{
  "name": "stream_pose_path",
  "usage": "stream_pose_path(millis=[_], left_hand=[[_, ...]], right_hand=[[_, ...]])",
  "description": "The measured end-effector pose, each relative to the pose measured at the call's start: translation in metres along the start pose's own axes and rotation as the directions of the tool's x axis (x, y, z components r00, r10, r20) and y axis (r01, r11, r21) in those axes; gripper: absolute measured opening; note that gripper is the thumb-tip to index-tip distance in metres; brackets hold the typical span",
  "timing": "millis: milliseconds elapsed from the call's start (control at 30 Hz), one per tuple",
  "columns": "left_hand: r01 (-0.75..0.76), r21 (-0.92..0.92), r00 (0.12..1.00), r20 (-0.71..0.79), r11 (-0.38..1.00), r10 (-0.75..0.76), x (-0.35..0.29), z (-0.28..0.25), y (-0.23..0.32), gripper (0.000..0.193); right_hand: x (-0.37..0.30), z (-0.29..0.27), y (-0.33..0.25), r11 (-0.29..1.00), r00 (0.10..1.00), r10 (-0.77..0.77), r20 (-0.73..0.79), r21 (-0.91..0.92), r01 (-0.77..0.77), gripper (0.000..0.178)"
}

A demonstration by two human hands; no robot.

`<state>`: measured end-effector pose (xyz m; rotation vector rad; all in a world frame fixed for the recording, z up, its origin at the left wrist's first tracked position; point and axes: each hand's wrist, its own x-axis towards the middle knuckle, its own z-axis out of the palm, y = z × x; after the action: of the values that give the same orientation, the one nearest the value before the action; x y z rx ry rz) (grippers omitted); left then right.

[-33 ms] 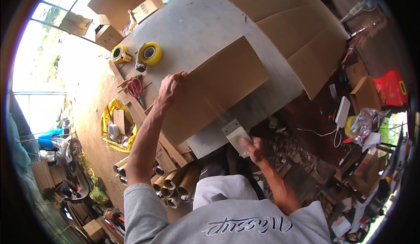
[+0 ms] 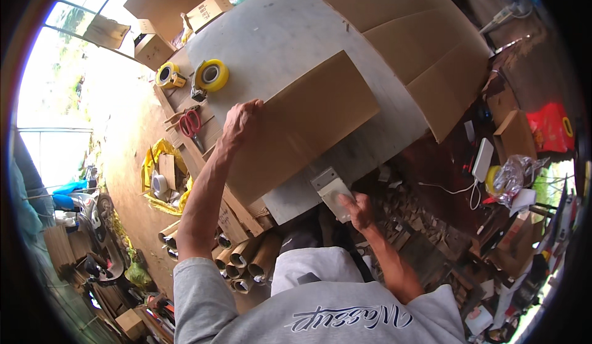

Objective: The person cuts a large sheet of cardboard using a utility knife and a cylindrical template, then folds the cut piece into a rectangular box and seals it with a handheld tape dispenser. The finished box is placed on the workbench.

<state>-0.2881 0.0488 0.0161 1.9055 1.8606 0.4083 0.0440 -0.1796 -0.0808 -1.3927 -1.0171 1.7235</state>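
Observation:
A flat brown cardboard sheet (image 2: pixel 308 116) lies slantwise on the grey tabletop (image 2: pixel 277 35), with a faint pale streak near its front edge. My left hand (image 2: pixel 243 122) is closed at the sheet's left end, knuckles up, gripping its edge; the fingertips are hidden. By the table's front edge, my right hand (image 2: pixel 359 211) holds a flat cream-coloured scraper-like tool (image 2: pixel 337 198), thumb on top. A grey metal strip spans the tool's far end, just off the sheet's near edge. What kind of tool it is, I cannot tell for certain.
A larger creased cardboard piece (image 2: pixel 419 41) covers the table's right side. Left of the sheet are a yellow tape roll (image 2: pixel 220 75) on a dispenser, another tape roll (image 2: pixel 165 75) and red-handled scissors (image 2: pixel 190 124). Cardboard tubes (image 2: pixel 246 254) stand below; scraps (image 2: pixel 410 205) litter the floor.

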Motion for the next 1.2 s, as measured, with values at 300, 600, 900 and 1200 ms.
stream_pose_path(millis=[300,600,900,1200], left_hand=[[0.017,-0.022,0.999,0.047,1.000,-0.016,0.059,-0.002,-0.059,0.048],[0.169,-0.016,0.976,0.143,0.985,-0.165,0.112,0.035,-0.111,0.051],[0.223,-0.334,0.817,0.576,0.916,0.011,0.040,0.072,-0.014,0.056],[-0.189,0.045,0.979,0.083,0.981,0.185,-0.064,0.052,0.019,0.046]], right_hand=[[0.052,0.035,-0.031,0.994,0.997,-0.074,-0.031,-0.082,0.071,0.047],[0.128,0.084,-0.058,0.967,0.969,-0.228,-0.097,-0.136,0.214,0.056],[0.101,0.062,-0.012,0.985,0.982,-0.120,-0.143,-0.140,0.100,0.057],[0.094,0.059,0.000,0.993,0.996,-0.078,-0.052,0.090,0.082,0.044]])
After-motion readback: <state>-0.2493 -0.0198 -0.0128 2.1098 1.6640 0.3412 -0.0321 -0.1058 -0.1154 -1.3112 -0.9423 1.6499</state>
